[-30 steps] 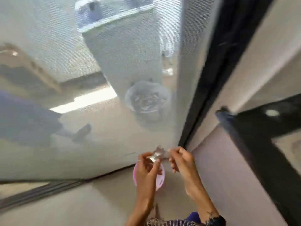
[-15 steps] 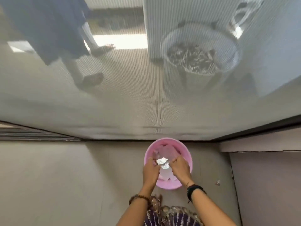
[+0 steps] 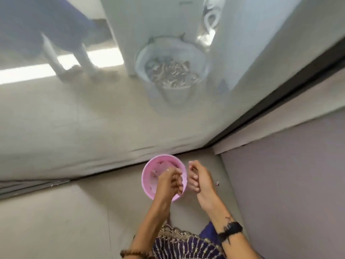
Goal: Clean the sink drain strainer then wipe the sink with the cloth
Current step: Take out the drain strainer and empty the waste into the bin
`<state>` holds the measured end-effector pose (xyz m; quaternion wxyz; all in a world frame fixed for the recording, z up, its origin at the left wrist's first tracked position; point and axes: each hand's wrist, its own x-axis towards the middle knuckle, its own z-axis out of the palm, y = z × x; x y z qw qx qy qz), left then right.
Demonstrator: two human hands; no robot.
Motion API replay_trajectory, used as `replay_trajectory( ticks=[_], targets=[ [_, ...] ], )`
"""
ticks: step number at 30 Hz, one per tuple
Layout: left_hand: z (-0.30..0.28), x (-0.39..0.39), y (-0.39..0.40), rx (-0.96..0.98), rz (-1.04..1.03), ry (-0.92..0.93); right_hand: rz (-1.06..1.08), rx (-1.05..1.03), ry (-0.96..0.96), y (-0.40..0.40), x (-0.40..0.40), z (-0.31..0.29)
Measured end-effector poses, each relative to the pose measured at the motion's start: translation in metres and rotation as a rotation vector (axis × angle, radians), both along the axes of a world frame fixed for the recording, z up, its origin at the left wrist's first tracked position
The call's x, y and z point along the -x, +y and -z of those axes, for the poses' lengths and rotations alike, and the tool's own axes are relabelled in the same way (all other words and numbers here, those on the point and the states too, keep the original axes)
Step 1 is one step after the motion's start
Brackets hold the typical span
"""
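Note:
A pink bin [image 3: 147,176] stands on the floor by the screen door, with pale scraps inside. My left hand [image 3: 169,181] hovers over the bin's right half with its fingers curled. A small shiny glint shows at its fingertips, and whether it holds anything is hidden. My right hand [image 3: 198,177] is just right of the bin's rim, fingers curled in, with nothing visible in it. The two hands are slightly apart. No strainer, sink or cloth is clearly visible.
A mesh screen door [image 3: 93,118] fills the upper view, with a dark frame [image 3: 280,94] at its right. Behind the mesh are a white bucket of scraps [image 3: 171,70] and a person's legs [image 3: 71,58]. A purple-grey wall [image 3: 289,184] stands right. A tiny object [image 3: 217,183] lies on the floor.
The shiny crumpled thing both hands held over the bin half a second ago no longer shows. My hands have moved apart, and the view has tilted.

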<state>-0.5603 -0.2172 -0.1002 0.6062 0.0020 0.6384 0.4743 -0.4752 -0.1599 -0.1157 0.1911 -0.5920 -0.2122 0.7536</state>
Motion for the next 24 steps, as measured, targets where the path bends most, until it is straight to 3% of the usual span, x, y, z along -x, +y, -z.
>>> replay_trajectory(
  ticks=[2,6,12,16,18,21,24],
  targets=[
    [-0.075,-0.024,0.015,-0.164,0.135,-0.067,0.096,-0.04,0.118,0.008,-0.023,-0.078],
    [-0.206,-0.092,0.058,-0.45,0.43,-0.12,0.284,-0.229,0.123,0.022,-0.099,-0.215],
    [-0.303,-0.212,0.104,-0.647,0.78,-0.034,0.544,-0.512,0.021,0.033,-0.222,-0.334],
    [-0.321,-0.314,0.135,-0.664,1.009,-0.001,0.733,-0.522,-0.075,0.045,-0.32,-0.344],
    [-0.31,-0.364,0.156,-0.695,1.136,0.12,0.793,-0.498,-0.19,0.056,-0.37,-0.329],
    [-0.274,-0.444,0.196,-0.743,1.429,0.486,0.785,-0.42,-0.508,0.07,-0.456,-0.288],
    [-0.218,-0.506,0.227,-0.7,1.716,0.967,0.612,-0.292,-0.792,0.071,-0.526,-0.232]
  ],
)
